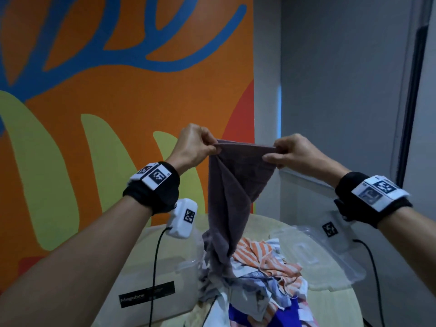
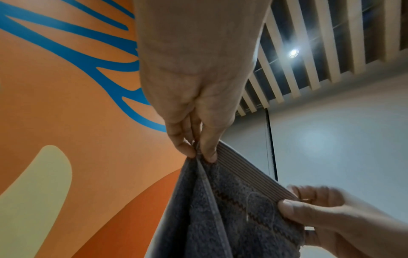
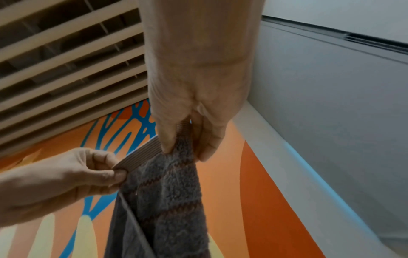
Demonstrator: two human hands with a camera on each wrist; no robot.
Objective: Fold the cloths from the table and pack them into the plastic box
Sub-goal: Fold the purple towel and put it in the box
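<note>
towel (image 1: pixel 232 185) edge pinched between both hands

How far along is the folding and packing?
Early, it seems. Done: nothing visibly folded; the box's inside is mostly hidden, and its lid lies off beside it. In hand: the left hand and right hand pinch the top edge of a grey towel, held up and hanging unfolded. Left: fold it, then the crumpled pile on the table, and pack everything.
</note>
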